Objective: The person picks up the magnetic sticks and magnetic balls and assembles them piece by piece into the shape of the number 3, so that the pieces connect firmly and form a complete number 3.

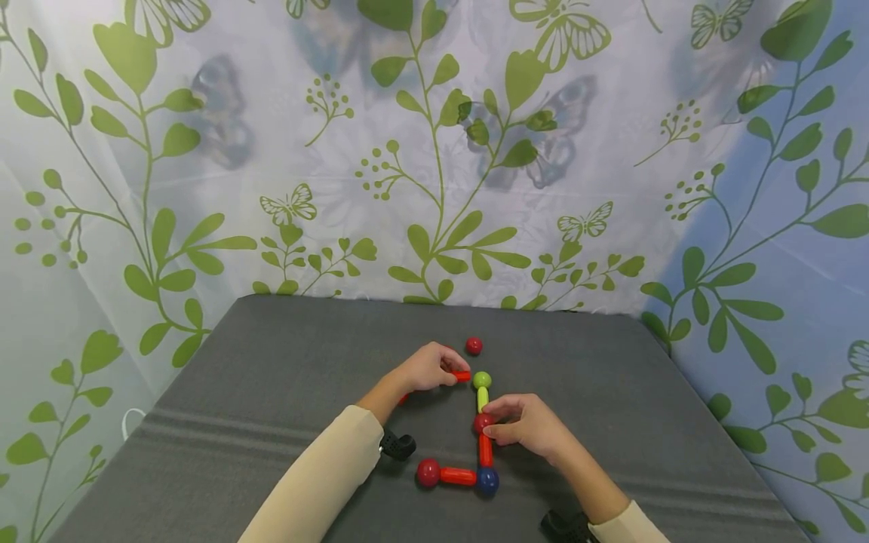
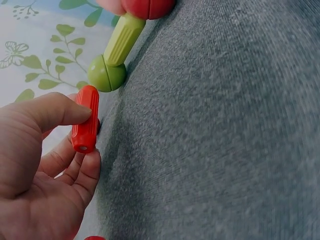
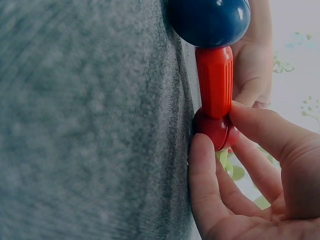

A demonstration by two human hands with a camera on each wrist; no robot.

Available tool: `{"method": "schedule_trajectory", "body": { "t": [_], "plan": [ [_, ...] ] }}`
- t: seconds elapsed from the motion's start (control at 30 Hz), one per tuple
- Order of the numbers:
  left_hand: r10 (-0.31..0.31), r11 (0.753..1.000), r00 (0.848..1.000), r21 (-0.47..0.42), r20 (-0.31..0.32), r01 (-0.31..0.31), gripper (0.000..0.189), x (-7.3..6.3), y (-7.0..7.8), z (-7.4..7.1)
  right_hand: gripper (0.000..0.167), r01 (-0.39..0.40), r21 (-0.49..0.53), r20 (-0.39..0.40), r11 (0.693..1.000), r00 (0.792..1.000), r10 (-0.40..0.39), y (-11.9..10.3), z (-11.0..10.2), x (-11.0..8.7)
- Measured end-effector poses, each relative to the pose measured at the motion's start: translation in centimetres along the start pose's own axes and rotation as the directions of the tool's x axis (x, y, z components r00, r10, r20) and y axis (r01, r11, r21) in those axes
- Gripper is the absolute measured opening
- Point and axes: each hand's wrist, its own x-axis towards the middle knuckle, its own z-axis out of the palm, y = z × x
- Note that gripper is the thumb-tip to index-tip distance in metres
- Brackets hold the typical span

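Observation:
My left hand [image 1: 429, 367] pinches a short red rod [image 2: 86, 120] between thumb and fingers. One end of this rod points toward the green ball [image 1: 483, 380], which tops a joined chain of balls and rods. Below that ball the chain runs through a yellow-green rod [image 1: 483, 400], a red ball [image 3: 210, 129], an upright red rod [image 3: 215, 82] and a blue ball [image 1: 487, 480]. There it turns left along another red rod [image 1: 458, 476] to a dark red ball [image 1: 428, 472]. My right hand [image 1: 532, 428] grips the chain's middle red ball with thumb and fingers.
A loose red ball [image 1: 474, 345] lies beyond the chain on the grey cloth-covered table [image 1: 305, 354]. Another red piece [image 1: 403, 399] shows partly from behind the left wrist. A curtain with green leaves and butterflies [image 1: 434, 151] hangs behind the table's far edge.

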Motion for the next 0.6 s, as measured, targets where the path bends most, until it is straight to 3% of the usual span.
{"method": "schedule_trajectory", "body": {
  "t": [0.6],
  "plan": [
    [0.036, 0.999, 0.999, 0.013, -0.015, -0.036, 0.021, 0.20, -0.05, 0.65, 0.039, 0.003, 0.001, 0.008, 1.000, 1.000, -0.003, -0.16, 0.00, -0.01]
  ]
}}
